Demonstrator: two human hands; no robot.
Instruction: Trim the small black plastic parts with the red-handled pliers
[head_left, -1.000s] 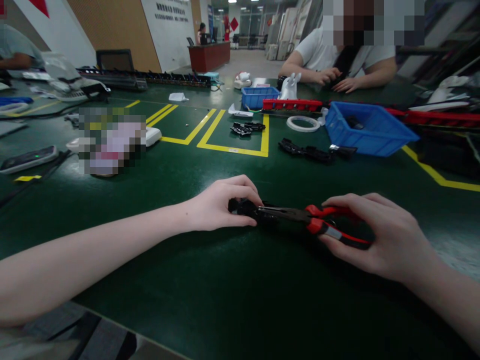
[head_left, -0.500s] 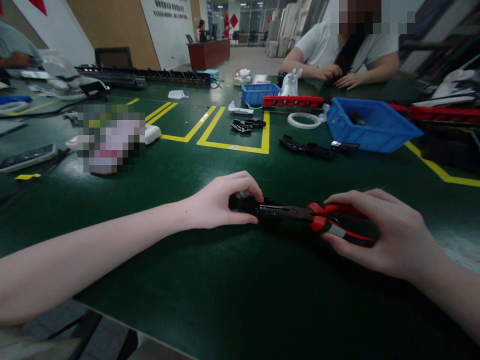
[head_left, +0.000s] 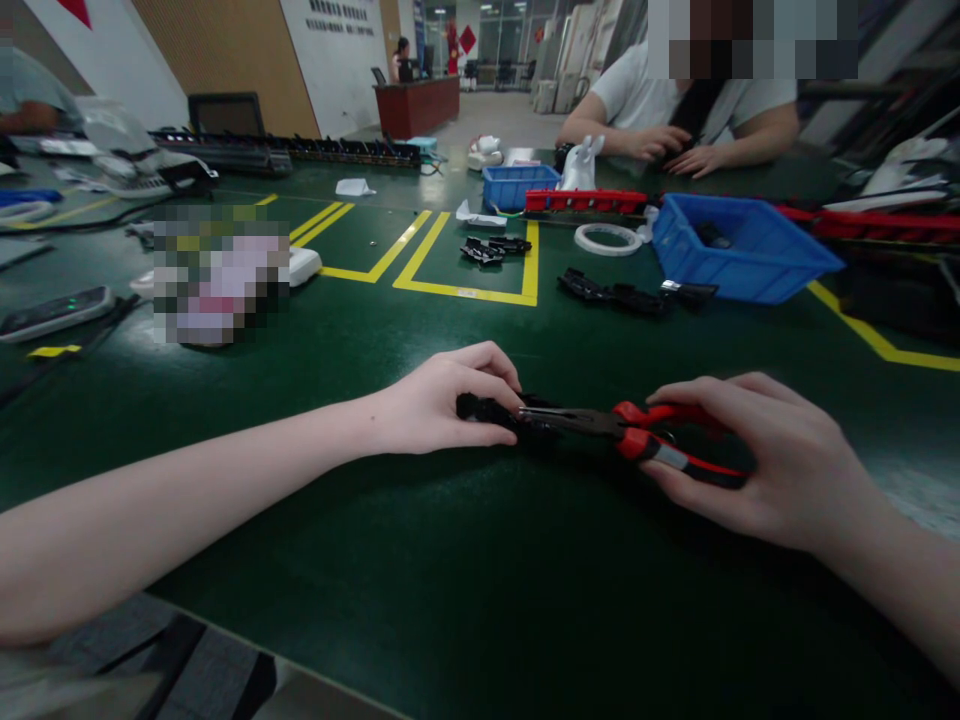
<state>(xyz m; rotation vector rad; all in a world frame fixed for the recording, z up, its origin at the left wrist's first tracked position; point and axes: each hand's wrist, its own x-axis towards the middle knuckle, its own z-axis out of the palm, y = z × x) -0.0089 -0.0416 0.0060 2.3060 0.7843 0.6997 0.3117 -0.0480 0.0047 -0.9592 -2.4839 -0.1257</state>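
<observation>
On the green table my left hand (head_left: 457, 400) is closed around the left end of a black plastic part (head_left: 486, 410), thumb in front and fingers behind. Its exact kind I cannot make out. Red-and-black long-nose pliers (head_left: 634, 432) are gripped by the handles in my right hand (head_left: 772, 460). Their jaws point left and reach the part right beside my left fingertips. Whether the jaws pinch anything there is too dark to tell.
Beyond my hands lie several black plastic pieces (head_left: 615, 293), a roll of white tape (head_left: 607, 239) and a blue bin (head_left: 742, 250). Yellow tape lines (head_left: 465, 292) mark the table (head_left: 480, 580). A phone (head_left: 58, 312) is at the left. A person (head_left: 682, 120) sits across.
My left index finger lifted off a little half a second ago and has come back down by the plier tips. The pliers shifted slightly right, then slightly back left.
</observation>
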